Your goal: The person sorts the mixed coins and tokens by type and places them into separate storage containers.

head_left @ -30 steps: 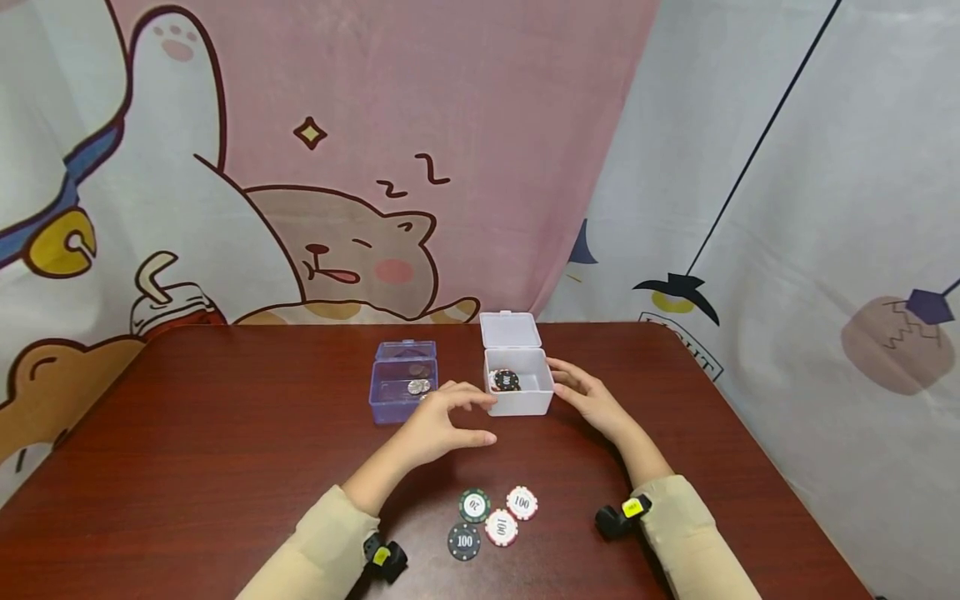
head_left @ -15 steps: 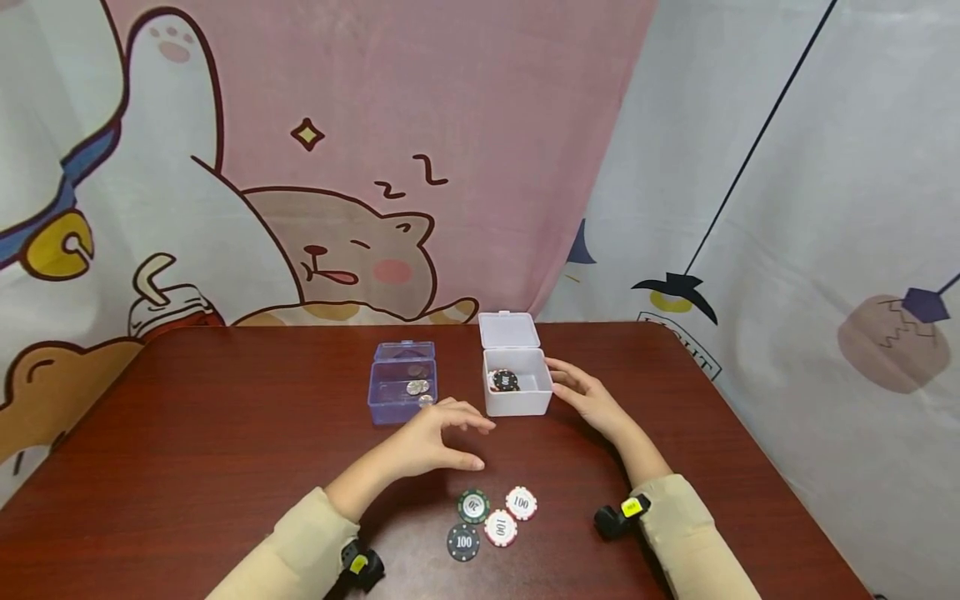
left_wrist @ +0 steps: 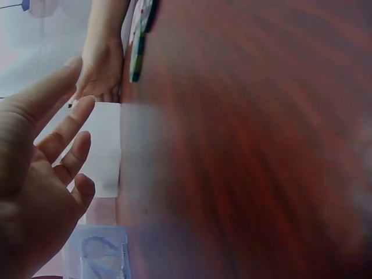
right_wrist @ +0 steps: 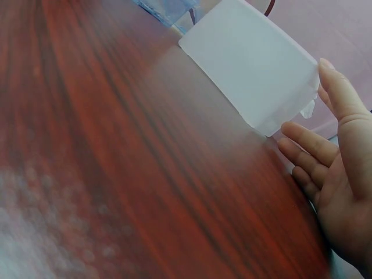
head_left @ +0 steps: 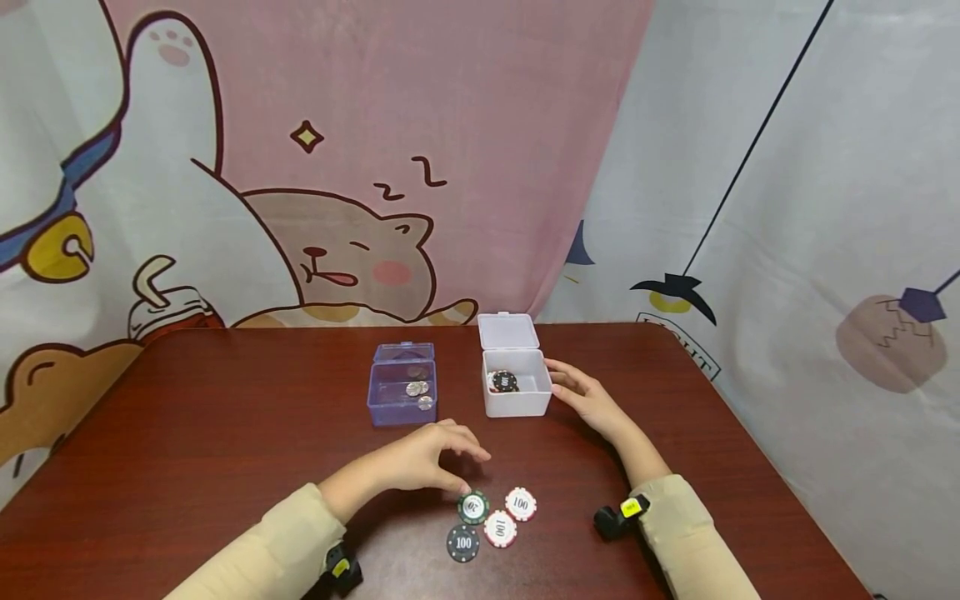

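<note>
My left hand (head_left: 423, 458) hovers with fingers spread and slightly bent, its thumb tip beside the green-edged poker chip (head_left: 473, 507) marked 20. In the left wrist view nothing lies between its fingers (left_wrist: 70, 160). Close by on the table are a black poker chip (head_left: 462, 543) and two white poker chips, one nearer (head_left: 500, 529) and one farther (head_left: 521, 504), each marked 100. My right hand (head_left: 592, 406) rests its fingertips at the right side of the white box (head_left: 517, 405). That box has its lid up, with a black chip (head_left: 505, 382) and others inside.
A blue translucent box (head_left: 401, 414), lid raised, stands left of the white one and holds several silver coins (head_left: 417, 388). Both stand toward the back of the brown table (head_left: 247, 433). A printed curtain (head_left: 480, 150) hangs behind.
My left hand has come back from near the white box toward the chips and lowered, its thumb reaching the green-edged chip. The right hand has stayed at the white box.
</note>
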### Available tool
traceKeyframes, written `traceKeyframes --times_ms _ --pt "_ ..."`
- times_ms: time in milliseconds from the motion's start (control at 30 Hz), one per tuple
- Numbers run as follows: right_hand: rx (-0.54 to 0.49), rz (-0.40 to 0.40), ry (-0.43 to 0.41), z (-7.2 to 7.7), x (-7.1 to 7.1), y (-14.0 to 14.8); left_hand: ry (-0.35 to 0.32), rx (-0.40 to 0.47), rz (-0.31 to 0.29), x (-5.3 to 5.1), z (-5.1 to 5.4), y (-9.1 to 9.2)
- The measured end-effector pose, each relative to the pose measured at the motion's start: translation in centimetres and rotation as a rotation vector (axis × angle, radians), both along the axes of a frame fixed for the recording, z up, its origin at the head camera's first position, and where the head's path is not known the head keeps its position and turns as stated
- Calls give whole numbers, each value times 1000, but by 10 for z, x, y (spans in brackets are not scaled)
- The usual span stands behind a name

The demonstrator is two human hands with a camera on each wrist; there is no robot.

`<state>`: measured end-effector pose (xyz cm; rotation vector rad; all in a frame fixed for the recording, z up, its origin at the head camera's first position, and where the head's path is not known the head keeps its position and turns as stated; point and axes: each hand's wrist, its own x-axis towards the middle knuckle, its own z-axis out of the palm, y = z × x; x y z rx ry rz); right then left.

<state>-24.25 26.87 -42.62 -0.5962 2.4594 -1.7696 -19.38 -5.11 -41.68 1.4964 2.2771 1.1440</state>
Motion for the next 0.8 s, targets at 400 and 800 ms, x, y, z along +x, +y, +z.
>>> traceKeyframes --times_ms 400,800 --pt "-6 -3 24 -17 -10 7 29 -159 -41 4 -7 -2" --pt "7 -9 34 -28 -18 11 10 -262 -28 3 -12 2"
